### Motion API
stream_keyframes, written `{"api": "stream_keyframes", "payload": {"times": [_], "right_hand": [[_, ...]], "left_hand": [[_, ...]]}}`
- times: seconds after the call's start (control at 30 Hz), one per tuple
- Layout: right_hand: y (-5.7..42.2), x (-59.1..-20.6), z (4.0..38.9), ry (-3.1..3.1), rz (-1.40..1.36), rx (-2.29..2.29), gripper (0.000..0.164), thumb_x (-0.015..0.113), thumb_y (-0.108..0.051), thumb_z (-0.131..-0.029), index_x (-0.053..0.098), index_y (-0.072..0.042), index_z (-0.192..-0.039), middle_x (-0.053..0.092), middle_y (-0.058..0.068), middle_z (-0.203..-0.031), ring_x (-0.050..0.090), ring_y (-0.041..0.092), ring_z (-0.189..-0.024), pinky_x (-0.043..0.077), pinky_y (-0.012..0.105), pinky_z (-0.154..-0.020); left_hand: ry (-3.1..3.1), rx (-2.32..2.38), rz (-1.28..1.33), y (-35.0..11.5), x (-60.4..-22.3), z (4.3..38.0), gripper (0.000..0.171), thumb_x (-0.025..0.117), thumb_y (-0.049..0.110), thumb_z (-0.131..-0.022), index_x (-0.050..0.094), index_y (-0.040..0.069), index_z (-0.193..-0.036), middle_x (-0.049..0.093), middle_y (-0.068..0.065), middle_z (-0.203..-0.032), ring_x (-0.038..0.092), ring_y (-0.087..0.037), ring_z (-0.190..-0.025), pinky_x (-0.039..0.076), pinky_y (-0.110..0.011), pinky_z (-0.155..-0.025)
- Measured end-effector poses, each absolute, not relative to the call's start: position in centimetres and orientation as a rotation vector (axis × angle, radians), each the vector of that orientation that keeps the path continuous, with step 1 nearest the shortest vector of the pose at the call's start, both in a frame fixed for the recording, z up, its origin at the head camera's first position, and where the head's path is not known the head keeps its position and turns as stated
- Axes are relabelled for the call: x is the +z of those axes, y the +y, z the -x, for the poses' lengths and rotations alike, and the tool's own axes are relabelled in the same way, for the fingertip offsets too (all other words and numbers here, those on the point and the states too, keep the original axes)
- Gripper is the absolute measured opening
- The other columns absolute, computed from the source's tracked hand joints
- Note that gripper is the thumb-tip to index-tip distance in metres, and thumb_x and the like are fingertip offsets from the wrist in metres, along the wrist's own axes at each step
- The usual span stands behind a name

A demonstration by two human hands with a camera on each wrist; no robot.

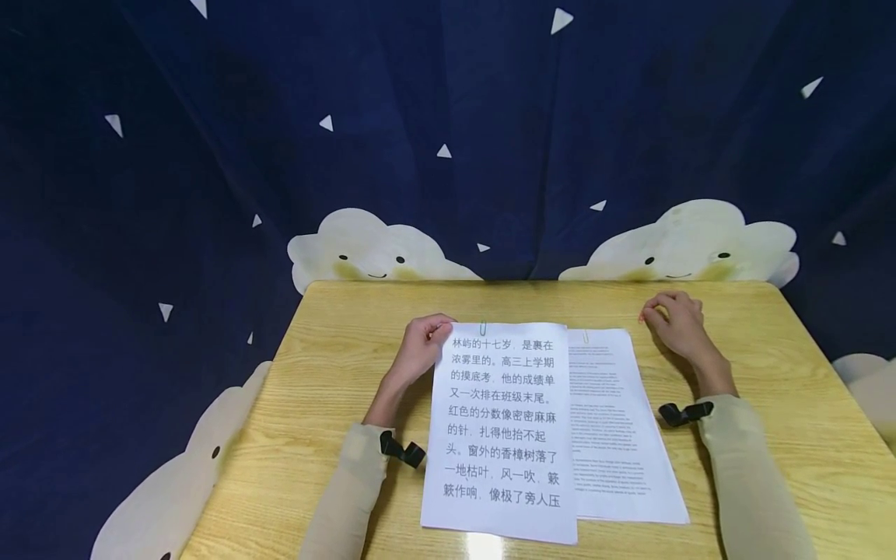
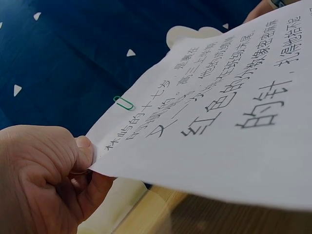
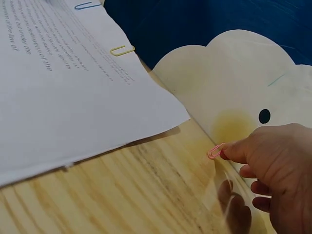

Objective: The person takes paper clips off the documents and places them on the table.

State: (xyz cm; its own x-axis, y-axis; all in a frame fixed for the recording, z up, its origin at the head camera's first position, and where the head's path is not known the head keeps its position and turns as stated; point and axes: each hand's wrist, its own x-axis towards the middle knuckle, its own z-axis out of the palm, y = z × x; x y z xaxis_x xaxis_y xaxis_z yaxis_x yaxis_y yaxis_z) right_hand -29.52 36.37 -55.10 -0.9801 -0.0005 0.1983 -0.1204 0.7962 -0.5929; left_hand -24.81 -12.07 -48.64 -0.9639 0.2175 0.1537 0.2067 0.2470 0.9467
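Note:
My left hand [image 1: 423, 346] pinches the top left corner of a sheet with large Chinese print [image 1: 500, 435]. That corner is raised in the left wrist view, and a green paper clip [image 2: 124, 103] sits on the sheet's top edge. Between thumb and fingertips, my right hand [image 1: 677, 323] holds a pink paper clip [image 3: 215, 151], right of the papers. Sheets with small English print [image 1: 616, 435] lie partly hidden under the Chinese sheet's right side. A yellow paper clip [image 3: 122, 50] is on their top edge.
The papers lie on a light wooden table [image 1: 336, 334]. Behind it hangs a dark blue curtain [image 1: 392, 93] with white triangles and smiling clouds. A bluish clip [image 3: 87, 6] shows at the paper edge in the right wrist view. Both wrists wear small black cameras.

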Motion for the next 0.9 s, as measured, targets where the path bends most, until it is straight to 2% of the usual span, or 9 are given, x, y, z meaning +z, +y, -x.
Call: {"api": "stream_keyframes", "payload": {"times": [0.17,0.5,0.9], "right_hand": [[36.2,-55.2,29.7,-2.82,-0.062,0.921,0.018,0.056,-0.013,-0.108,0.065,0.002,-0.101,0.04,0.039,-0.143,0.026,0.06,-0.131,0.017,0.074,-0.104],[36.3,-55.2,29.6,-2.804,-0.051,0.865,0.02,0.06,-0.01,-0.105,0.067,0.008,-0.103,0.042,0.039,-0.141,0.028,0.061,-0.13,0.019,0.073,-0.104],[36.6,-55.0,29.5,-2.817,-0.019,0.84,0.023,0.06,-0.012,-0.105,0.068,0.01,-0.104,0.045,0.04,-0.14,0.031,0.06,-0.129,0.021,0.071,-0.104]], "left_hand": [[2.482,1.88,-0.425,-12.2,-49.6,25.3,0.02,0.056,0.001,-0.106,0.076,-0.005,-0.104,0.074,-0.019,-0.091,0.064,-0.015,-0.065,0.05,-0.024,-0.057],[2.461,1.872,-0.43,-12.2,-49.7,25.3,0.02,0.056,0.001,-0.106,0.076,-0.003,-0.104,0.075,-0.017,-0.091,0.065,-0.015,-0.066,0.05,-0.025,-0.057],[2.478,1.854,-0.436,-12.1,-49.8,25.3,0.021,0.056,0.002,-0.106,0.076,-0.003,-0.103,0.074,-0.015,-0.089,0.064,-0.015,-0.065,0.049,-0.025,-0.057]]}}
